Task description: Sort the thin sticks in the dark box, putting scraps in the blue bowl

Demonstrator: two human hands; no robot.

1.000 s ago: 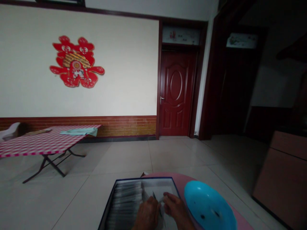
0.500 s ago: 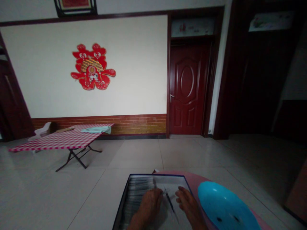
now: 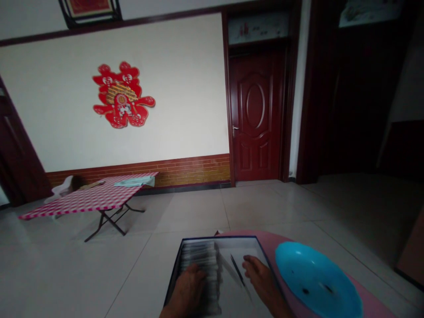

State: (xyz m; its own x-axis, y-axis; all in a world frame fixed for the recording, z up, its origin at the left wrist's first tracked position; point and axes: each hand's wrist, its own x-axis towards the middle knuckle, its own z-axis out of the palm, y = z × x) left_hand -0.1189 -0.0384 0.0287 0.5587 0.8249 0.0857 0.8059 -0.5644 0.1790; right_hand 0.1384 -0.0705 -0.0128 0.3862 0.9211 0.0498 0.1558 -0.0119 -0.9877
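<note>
A shallow box [image 3: 261,250] with a dark blue rim holds a row of thin, clear-wrapped pieces [image 3: 207,252] along its left side. Over this row my left hand [image 3: 188,285] bends its fingers down; the fingertips are blurred and partly hidden. My right hand [image 3: 263,282] is at the box's right side, fingers apart and nothing visibly held. Between the hands a slim dark pen-like stick [image 3: 237,269] lies or leans at a slant, pale at its lower end. A pale, translucent strip [image 3: 230,266] shows just left of it.
Right of the box, a blue plastic basin [image 3: 318,278] with small dark spots shares the pink round table [image 3: 270,240]. Across the tiled floor stands a folding table with a checked cloth [image 3: 96,194], with a white chair [image 3: 62,187] behind it. A red door [image 3: 255,115] is beyond.
My left hand has moved left, from beside the pen-like stick onto the wrapped row. The right hand stays beside the stick. The camera view has tilted slightly.
</note>
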